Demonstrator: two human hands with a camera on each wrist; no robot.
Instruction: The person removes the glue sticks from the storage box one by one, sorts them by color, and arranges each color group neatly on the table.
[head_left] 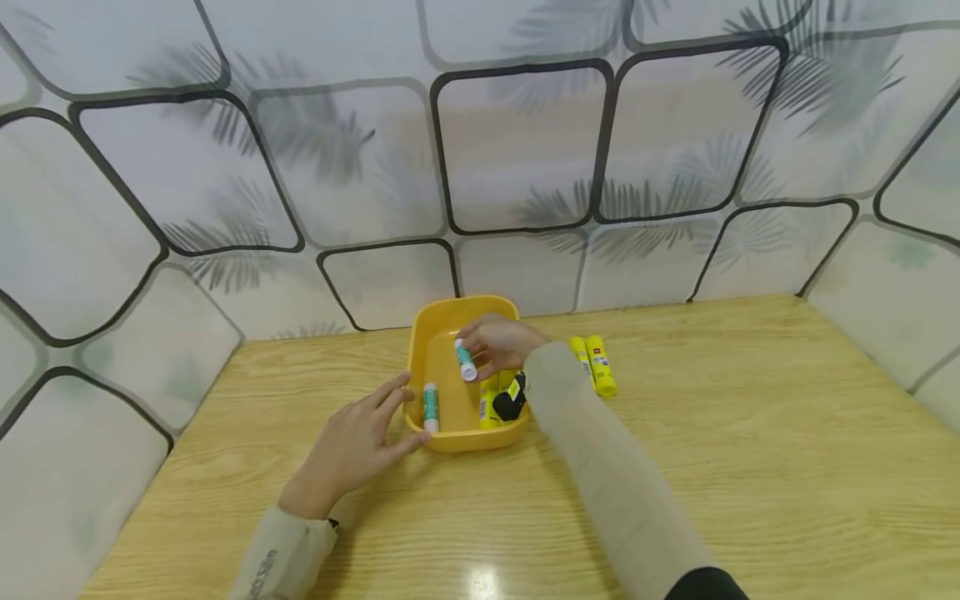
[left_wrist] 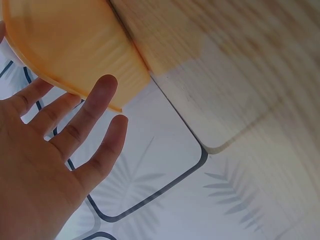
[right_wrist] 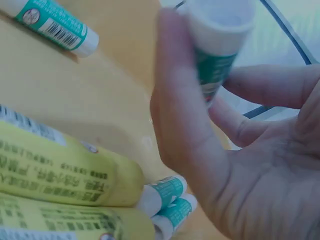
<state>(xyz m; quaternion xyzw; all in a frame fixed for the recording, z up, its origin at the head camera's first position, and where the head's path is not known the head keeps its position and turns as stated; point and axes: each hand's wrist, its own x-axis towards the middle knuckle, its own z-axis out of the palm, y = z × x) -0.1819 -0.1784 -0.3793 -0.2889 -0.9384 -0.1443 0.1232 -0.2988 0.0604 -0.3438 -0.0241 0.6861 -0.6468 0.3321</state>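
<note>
My right hand [head_left: 501, 342] reaches over a yellow plastic basket [head_left: 461, 444] and pinches a white-and-teal glue stick [right_wrist: 215, 65] between thumb and fingers. Tilted, that stick hangs above the basket floor. Another teal glue stick [head_left: 431, 408] lies along the basket's left side. Yellow glue sticks [right_wrist: 65, 162] lie at the right side, partly covered by my wrist in the head view. Past their ends, two more teal glue sticks [right_wrist: 167, 192] show in the right wrist view. My left hand [head_left: 360, 446] spreads its extended fingers along the basket's left rim, thumb at the front rim.
Two yellow glue sticks [head_left: 601, 367] lie on the wooden table [head_left: 750, 467] to the right of the basket. A black piece with a yellow label [head_left: 510, 404] sits by my right cuff. Behind the basket rises a patterned wall covering [head_left: 517, 150].
</note>
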